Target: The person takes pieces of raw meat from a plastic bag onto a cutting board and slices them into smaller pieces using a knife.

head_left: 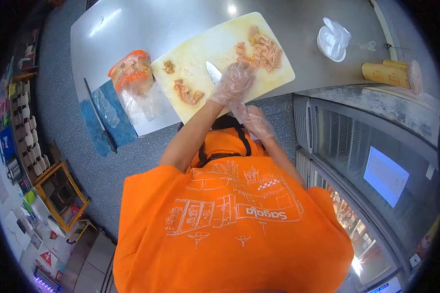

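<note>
My left hand (235,82), in a clear plastic glove, is closed over the handle end of a knife (213,72); the blade points up and left over a white cutting board (215,46). Beside its fingers lies a pile of raw meat pieces (267,52). Smaller meat strips (187,93) and a yellowish scrap (168,67) sit on the board's left part. Gloved too, my right hand (258,122) is at the board's near edge, close to my left wrist; its fingers are partly hidden, and I cannot tell whether it holds anything.
Left of the board lie a plastic bag of meat (134,75), a blue cloth (95,124) and a sharpening rod (99,115). A white bowl with crumpled plastic (333,40) and a yellow-wrapped roll (386,74) stand at the right. A glass-fronted cabinet (344,134) is below right.
</note>
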A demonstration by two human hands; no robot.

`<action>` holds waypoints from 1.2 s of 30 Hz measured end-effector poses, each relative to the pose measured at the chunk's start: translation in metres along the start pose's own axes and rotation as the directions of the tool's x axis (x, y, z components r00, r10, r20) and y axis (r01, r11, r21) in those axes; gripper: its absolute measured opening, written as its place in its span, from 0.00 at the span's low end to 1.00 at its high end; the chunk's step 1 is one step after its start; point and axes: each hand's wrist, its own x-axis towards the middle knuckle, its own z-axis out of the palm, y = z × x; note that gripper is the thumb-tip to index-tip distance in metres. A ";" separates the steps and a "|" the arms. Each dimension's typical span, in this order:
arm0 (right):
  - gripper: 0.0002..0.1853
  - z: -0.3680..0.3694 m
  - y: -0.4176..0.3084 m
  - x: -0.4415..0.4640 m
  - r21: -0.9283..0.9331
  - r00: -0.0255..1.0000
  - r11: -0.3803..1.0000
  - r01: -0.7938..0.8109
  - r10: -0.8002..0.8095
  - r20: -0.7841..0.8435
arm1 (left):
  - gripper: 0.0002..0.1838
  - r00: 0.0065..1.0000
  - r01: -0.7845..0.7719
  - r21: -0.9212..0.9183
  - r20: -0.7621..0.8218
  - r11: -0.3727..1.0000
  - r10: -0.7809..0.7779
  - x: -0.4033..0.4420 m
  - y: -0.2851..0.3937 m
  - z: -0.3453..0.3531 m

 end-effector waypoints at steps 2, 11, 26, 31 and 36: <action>0.37 0.000 0.003 -0.001 0.057 1.000 0.998 -0.008 0.009 -0.021 | 0.24 0.999 -0.026 -0.007 -0.019 1.000 0.026 -0.006 0.001 0.004; 0.34 0.009 0.003 0.012 0.093 0.986 0.990 0.103 -0.089 -0.144 | 0.31 0.996 -0.095 0.058 0.005 0.994 0.094 0.014 -0.004 0.000; 0.38 0.003 0.000 0.017 0.189 0.995 0.981 0.054 -0.036 -0.096 | 0.32 0.986 -0.119 0.195 0.141 0.974 0.092 0.025 -0.002 -0.007; 0.39 -0.023 0.016 0.011 0.354 0.999 0.935 0.032 -0.022 -0.033 | 0.28 0.949 0.169 -0.117 -0.249 0.979 -0.194 0.001 -0.019 -0.020; 0.39 -0.061 0.028 -0.012 0.369 0.993 0.929 0.034 0.011 -0.121 | 0.22 0.847 0.413 -0.295 -0.224 0.862 -0.482 -0.035 -0.032 -0.067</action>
